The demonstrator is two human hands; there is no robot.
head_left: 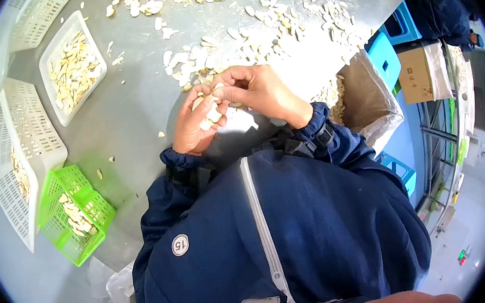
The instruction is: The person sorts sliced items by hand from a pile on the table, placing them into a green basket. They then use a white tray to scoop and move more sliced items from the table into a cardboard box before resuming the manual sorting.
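My left hand (191, 125) is cupped around several pale, flat slices (210, 117), which look dried. Beside it, my right hand (269, 93) pinches between thumb and forefinger, with a small pale slice (218, 88) at the fingertips. Both hands meet just above the metal table (144, 102), close to its near edge. Right behind them lies a loose spread of similar slices (244, 49), brightly lit toward the right.
At left, a white tray (48, 82) holds slices, near white perforated baskets (38, 121) and a green basket (92, 195). To the right stand a plastic-lined box (368, 95) of slices, blue stools (384, 62), a cardboard carton (422, 76) and another person (439, 10).
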